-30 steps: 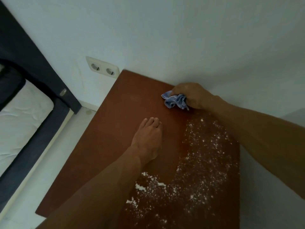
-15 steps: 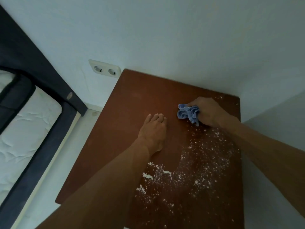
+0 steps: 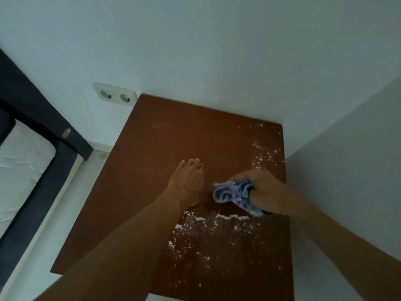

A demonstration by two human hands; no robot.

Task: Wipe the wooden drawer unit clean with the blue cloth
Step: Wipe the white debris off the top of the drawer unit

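dark bed frame (image 3: 32, 118) at far left, double socket (image 3: 115, 95) on the wall, my left hand (image 3: 187, 183) flat and released on the wooden drawer unit (image 3: 152, 153), white powder (image 3: 217, 231) on its near part, my right hand (image 3: 263, 192) clenched around the blue cloth (image 3: 235, 193) pressed on the top

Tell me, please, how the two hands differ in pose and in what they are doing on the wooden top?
The left hand lies flat and open, fingers together, holding nothing; the right hand is closed around the bunched blue cloth. The left rests on bare wood; the right sits beside the white powder. Both are on the same top.
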